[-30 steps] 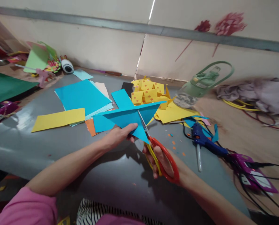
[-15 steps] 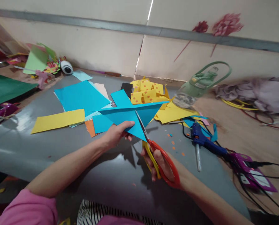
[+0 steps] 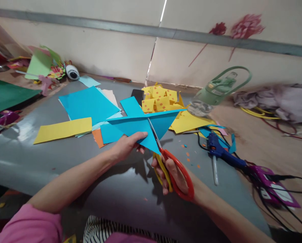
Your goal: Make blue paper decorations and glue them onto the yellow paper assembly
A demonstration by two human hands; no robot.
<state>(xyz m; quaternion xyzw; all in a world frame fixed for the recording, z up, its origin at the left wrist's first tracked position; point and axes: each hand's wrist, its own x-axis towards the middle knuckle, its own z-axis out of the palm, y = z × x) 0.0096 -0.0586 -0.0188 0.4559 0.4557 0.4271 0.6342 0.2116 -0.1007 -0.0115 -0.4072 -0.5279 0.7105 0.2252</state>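
Note:
My left hand [image 3: 130, 143] pinches a folded blue sheet of paper [image 3: 133, 125] between thumb and fingers, above the grey table. In my right hand [image 3: 170, 172] is a pair of scissors [image 3: 182, 179] with one red and one yellow handle loop. Their blades lie across the blue sheet, pointing away from me, to the right of my left thumb. A cut edge runs along the blades, and the part of the sheet on their right hangs lower. Behind the held sheet, a blue strip [image 3: 131, 105] and more blue paper lie on the table.
A blue paper stack [image 3: 87, 104] and a yellow strip [image 3: 65, 130] lie left. Dotted yellow paper pieces [image 3: 158, 99] and a green-topped bottle [image 3: 213, 92] stand at the back. On the right, a blue glue gun [image 3: 223, 153] trails black cords over the table edge.
The scissor handles have drawn slightly closer together. The blue sheet has shifted a little, and its right-hand part has swung slightly. My left hand keeps its hold.

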